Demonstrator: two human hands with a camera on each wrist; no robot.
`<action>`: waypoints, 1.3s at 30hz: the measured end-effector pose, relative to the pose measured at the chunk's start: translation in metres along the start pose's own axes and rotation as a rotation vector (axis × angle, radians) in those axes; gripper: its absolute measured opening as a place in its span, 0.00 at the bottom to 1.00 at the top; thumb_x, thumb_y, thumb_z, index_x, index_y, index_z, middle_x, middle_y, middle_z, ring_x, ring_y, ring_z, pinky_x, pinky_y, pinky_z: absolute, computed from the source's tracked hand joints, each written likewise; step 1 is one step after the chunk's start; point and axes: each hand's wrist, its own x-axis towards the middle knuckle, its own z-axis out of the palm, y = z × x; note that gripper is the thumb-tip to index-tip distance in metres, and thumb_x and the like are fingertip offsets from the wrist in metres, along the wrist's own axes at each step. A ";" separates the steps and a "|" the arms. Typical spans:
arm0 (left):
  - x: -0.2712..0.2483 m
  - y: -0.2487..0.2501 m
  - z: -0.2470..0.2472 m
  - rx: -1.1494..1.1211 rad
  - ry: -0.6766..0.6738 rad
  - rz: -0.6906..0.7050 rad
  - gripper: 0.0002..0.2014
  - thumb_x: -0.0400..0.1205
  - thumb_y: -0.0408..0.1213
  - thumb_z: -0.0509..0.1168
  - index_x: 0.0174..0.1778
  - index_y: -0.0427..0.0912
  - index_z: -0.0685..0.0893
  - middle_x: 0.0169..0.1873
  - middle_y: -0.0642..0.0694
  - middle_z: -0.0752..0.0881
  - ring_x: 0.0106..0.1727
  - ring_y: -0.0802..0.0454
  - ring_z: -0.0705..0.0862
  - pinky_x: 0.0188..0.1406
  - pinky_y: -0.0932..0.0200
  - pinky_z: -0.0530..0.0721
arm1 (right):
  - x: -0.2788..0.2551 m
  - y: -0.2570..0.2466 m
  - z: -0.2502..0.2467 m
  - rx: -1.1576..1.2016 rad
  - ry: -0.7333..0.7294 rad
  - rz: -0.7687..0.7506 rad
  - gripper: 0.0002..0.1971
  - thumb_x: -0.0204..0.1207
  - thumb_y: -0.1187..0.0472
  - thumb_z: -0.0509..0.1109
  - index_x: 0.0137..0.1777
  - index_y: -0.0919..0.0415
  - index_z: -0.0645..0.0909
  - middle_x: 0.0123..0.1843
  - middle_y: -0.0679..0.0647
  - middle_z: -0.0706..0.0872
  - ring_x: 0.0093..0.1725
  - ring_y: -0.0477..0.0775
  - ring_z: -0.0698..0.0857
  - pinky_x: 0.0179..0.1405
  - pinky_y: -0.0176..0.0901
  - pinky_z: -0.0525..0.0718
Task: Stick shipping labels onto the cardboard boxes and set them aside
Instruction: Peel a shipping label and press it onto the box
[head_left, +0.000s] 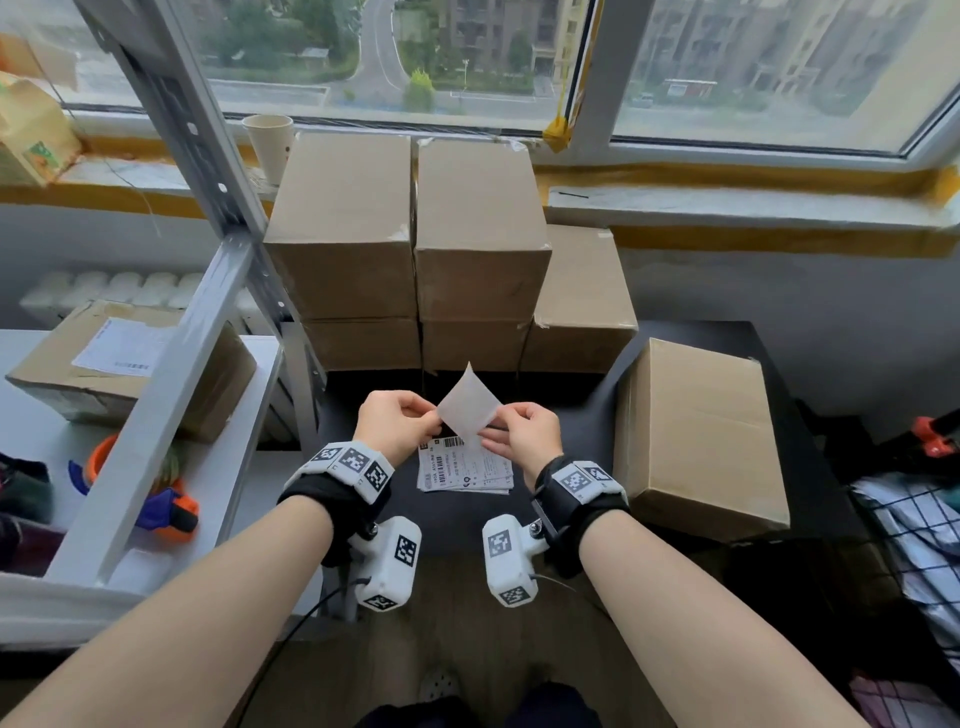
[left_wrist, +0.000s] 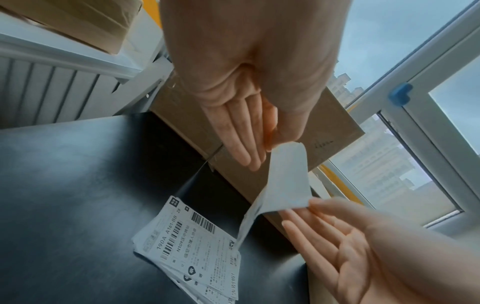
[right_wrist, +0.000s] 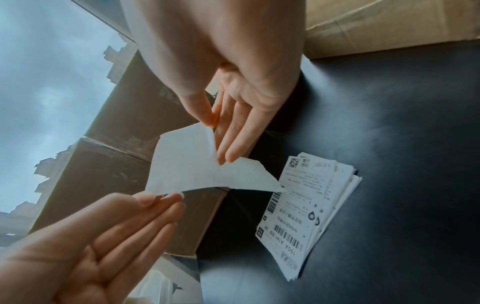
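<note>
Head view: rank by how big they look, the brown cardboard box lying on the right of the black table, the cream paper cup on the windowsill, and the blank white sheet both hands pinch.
1. Brown cardboard box, plainly largest.
2. Cream paper cup and blank white sheet look alike; the cup is farther off, so I won't rank them.

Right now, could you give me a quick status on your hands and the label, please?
Left hand and right hand each pinch the label, held above the label stack. Not yet on a box. Nothing in the way.

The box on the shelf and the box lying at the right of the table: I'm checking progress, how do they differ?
The shelf box carries a white label on top; the table box shows bare cardboard. The shelf box sits behind a grey shelf post; the table box rests on the black table. Both are brown and closed.
</note>
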 end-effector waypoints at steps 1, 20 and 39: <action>0.001 -0.002 0.000 -0.014 -0.002 -0.012 0.08 0.76 0.28 0.70 0.31 0.41 0.85 0.35 0.33 0.89 0.40 0.41 0.90 0.49 0.48 0.89 | 0.002 0.003 -0.003 -0.002 0.030 0.001 0.06 0.81 0.69 0.60 0.43 0.65 0.75 0.41 0.61 0.85 0.38 0.55 0.88 0.30 0.36 0.88; 0.029 -0.021 -0.015 -0.193 0.282 -0.231 0.08 0.83 0.30 0.56 0.39 0.44 0.73 0.39 0.38 0.86 0.36 0.49 0.88 0.38 0.56 0.87 | 0.043 0.041 -0.051 -0.119 0.592 0.200 0.07 0.74 0.74 0.64 0.43 0.75 0.83 0.39 0.70 0.88 0.38 0.69 0.89 0.46 0.60 0.89; 0.015 0.015 -0.007 -0.132 0.118 -0.077 0.08 0.82 0.28 0.60 0.37 0.41 0.77 0.36 0.41 0.86 0.28 0.59 0.87 0.30 0.65 0.87 | 0.019 0.003 -0.048 -0.601 0.202 -0.194 0.15 0.77 0.59 0.69 0.63 0.62 0.81 0.61 0.58 0.86 0.62 0.58 0.83 0.65 0.46 0.78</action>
